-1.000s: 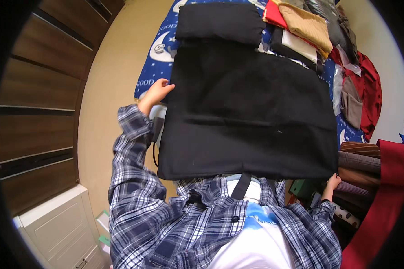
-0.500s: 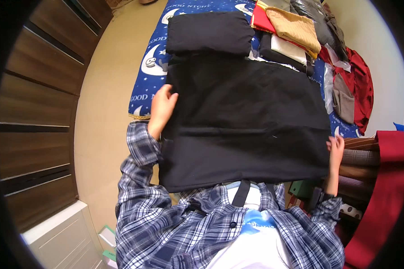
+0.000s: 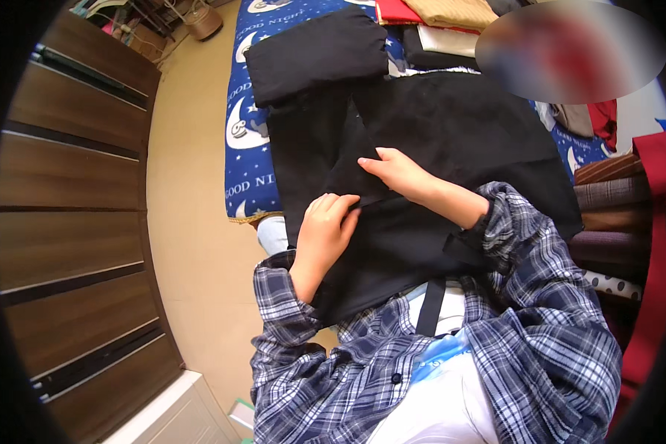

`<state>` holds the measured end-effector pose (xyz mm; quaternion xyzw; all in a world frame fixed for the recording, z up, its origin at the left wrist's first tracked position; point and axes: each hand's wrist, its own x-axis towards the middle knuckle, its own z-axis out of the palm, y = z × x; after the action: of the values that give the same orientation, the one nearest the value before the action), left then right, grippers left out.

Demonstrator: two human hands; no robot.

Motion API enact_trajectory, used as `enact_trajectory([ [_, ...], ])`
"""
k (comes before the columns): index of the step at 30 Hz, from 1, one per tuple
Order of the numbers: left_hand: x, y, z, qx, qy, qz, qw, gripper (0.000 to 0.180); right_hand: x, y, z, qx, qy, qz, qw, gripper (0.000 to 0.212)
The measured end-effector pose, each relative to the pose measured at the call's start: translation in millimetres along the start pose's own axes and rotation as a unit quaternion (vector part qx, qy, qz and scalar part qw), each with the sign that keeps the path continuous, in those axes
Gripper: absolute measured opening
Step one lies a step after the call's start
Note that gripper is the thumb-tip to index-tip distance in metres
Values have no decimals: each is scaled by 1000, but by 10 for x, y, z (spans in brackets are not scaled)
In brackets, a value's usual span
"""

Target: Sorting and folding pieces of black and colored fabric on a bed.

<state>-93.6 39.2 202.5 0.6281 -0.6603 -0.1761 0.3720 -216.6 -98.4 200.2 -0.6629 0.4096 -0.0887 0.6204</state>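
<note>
A wide piece of black cloth [image 3: 451,133] lies spread in front of me, its near edge reaching my body. Toward its left part, my right hand [image 3: 407,177] has thumb and fingers closed on a raised fold of it. Just nearer and to the left, my left hand [image 3: 327,228] pinches the same cloth with curled fingers. Between the hands and the far edge, the lifted fold makes a narrow pointed crease. A folded black bundle [image 3: 318,55] rests at the cloth's far left edge.
Beneath lies a blue moon-patterned cover [image 3: 246,152]. Folded tan fabric [image 3: 455,13] and white fabric [image 3: 448,42] are piled at the back. Fabric rolls [image 3: 610,200] and a red strip [image 3: 653,214] stand at right, brown drawers [image 3: 74,214] at left. A blurred patch hides the upper right.
Both hands have left the cloth's side edges and come together over its left part, the right hand crossing far leftward. A fold has been lifted there. The view has shifted.
</note>
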Motion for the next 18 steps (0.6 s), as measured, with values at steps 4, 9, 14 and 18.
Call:
enact_trajectory([
  [4, 40, 194, -53, -61, 42, -51, 996, 31, -464, -236, -97, 141, -55, 47, 987, 28],
  [9, 155, 465, -142, 7, -14, 37, 999, 50, -751, -418, -203, 296, -59, 92, 949, 27],
  [14, 176, 462, -134, -33, -34, 76, 996, 52, -788, -342, -271, 399, -63, 94, 910, 27],
  [18, 184, 458, -105, -10, -24, 83, 996, 50, -816, -236, -326, 423, -105, 68, 897, 17],
])
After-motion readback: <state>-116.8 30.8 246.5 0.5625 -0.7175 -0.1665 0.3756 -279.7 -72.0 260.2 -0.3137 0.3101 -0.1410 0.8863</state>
